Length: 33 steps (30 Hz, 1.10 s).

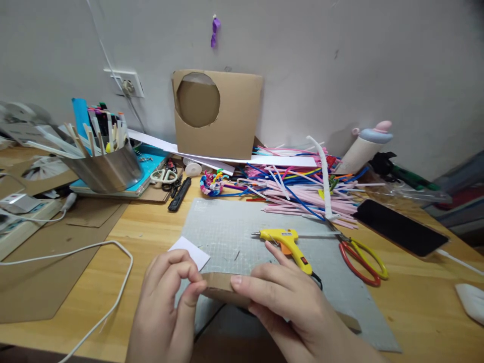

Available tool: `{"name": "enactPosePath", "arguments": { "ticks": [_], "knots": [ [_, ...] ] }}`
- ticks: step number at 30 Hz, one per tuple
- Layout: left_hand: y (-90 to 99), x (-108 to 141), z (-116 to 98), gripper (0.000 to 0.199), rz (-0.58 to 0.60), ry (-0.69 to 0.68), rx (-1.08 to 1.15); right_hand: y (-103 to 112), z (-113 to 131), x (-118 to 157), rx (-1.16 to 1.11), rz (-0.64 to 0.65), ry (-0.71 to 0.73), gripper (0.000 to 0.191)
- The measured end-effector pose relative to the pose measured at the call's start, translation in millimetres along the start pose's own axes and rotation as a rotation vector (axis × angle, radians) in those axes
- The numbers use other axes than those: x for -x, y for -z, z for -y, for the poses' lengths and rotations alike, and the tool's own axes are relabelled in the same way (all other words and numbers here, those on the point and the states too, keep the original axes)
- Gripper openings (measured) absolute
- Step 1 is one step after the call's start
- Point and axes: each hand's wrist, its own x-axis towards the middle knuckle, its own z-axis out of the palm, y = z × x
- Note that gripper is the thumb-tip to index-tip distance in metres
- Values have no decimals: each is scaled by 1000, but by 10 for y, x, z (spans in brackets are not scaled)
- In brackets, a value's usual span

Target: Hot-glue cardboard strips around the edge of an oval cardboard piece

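Note:
Between my two hands is a narrow strip of brown cardboard (220, 283), held low over the front of the grey cutting mat (223, 222). My left hand (166, 297) pinches its left end between thumb and fingers. The thumb and fingers of my right hand (289, 297) grip it further right, and part of the strip is hidden there. Just beyond my right fingers a yellow hot glue gun (280, 236) lies on the mat, nozzle to the left. A white paper piece (191, 252) lies behind my left hand.
Scissors with red and yellow handles (363, 259) and a black phone (401, 227) lie right. Pipe cleaners (302, 189) pile up behind the mat. A cardboard panel with a round hole (236, 113) leans on the wall. A metal container of sticks (106, 169) stands left, near a white cable (126, 272).

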Motion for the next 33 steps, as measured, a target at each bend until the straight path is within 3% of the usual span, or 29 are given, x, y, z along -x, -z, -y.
{"name": "enactPosePath", "arguments": {
  "ticks": [2, 6, 13, 19, 33],
  "knots": [
    [7, 4, 33, 14, -35, 58, 77, 3, -4, 14, 5, -6, 0, 49],
    [11, 69, 77, 35, -102, 64, 280, 8, 2, 20, 15, -9, -9, 47],
    [-116, 168, 91, 1, -136, -49, 139, 11, -9, 4, 10, -18, 10, 46],
    [-124, 91, 35, 13, -149, -149, 48, 5, -14, -6, 6, -12, 19, 47],
    [-113, -24, -48, 16, -157, -329, 42, 14, 38, -34, 45, 2, 21, 39]
  ]
}}
